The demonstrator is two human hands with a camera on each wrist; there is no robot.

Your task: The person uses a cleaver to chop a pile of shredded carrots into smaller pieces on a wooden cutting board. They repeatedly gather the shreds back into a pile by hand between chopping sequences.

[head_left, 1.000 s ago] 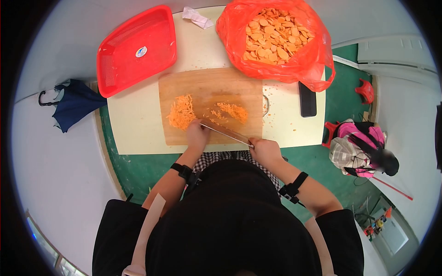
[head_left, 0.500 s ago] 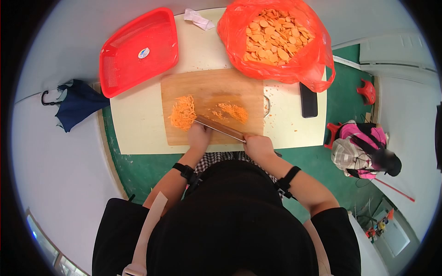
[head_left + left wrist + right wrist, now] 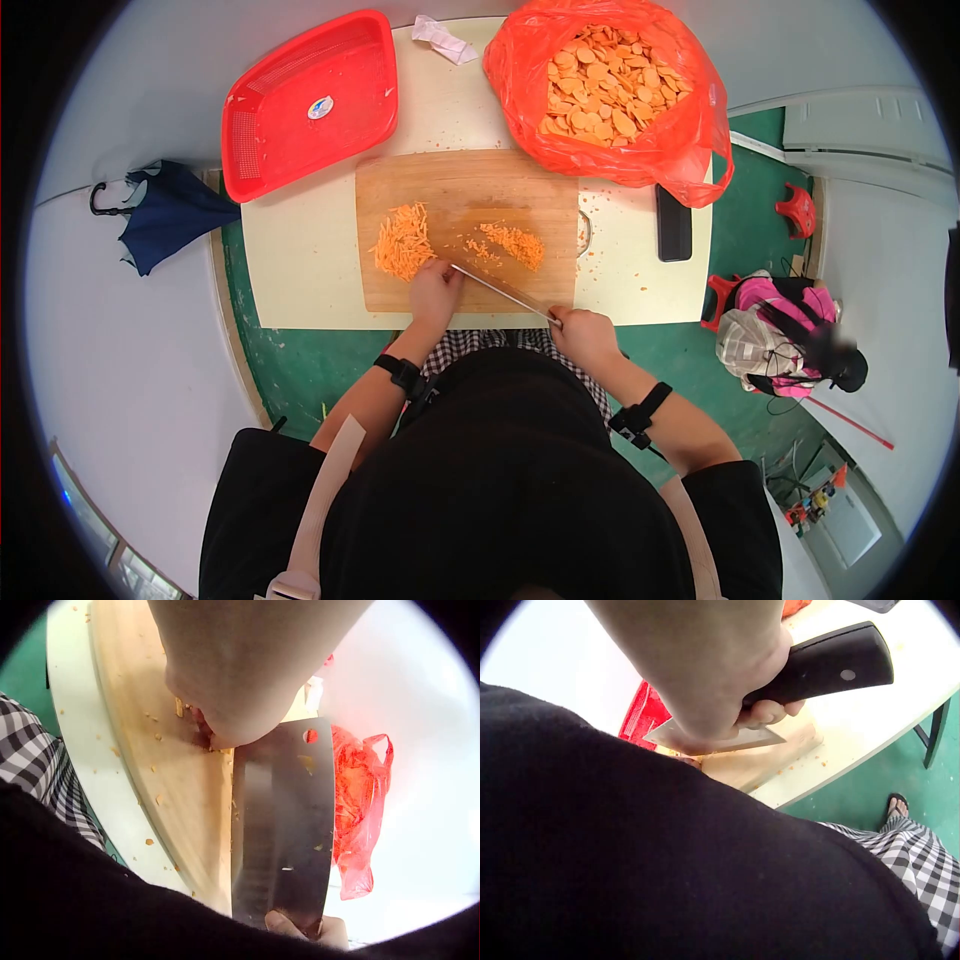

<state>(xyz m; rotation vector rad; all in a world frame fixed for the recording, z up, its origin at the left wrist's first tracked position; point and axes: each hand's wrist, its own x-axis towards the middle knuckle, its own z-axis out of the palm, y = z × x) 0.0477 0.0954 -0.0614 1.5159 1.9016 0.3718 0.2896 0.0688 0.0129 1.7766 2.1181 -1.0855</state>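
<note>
In the head view the right hand [image 3: 586, 336] grips a cleaver [image 3: 505, 291] whose blade slants across the near edge of a wooden cutting board [image 3: 460, 178]. Its black handle [image 3: 836, 664] shows in the right wrist view. Beside the blade's far end, the left hand [image 3: 436, 292] is low on the board; its fingertips and anything under them are hidden. Seen from the left wrist, the broad blade [image 3: 285, 817] stands close by that hand. Shredded orange pieces [image 3: 403, 242] lie in a pile at the board's left, and a smaller chopped heap [image 3: 518, 245] sits right of centre.
A red plastic basket [image 3: 310, 110] stands back left, a crumpled paper [image 3: 444, 40] beside it. Back right is a red bag [image 3: 515, 95] of orange slices [image 3: 610, 85]. A phone [image 3: 674, 226] lies on the table's right side. Crumbs dot the table [image 3: 625, 290].
The right hand has moved slightly right and toward the body, and the cleaver blade has turned, showing a narrower side from above. The left hand remains near the blade's far end.
</note>
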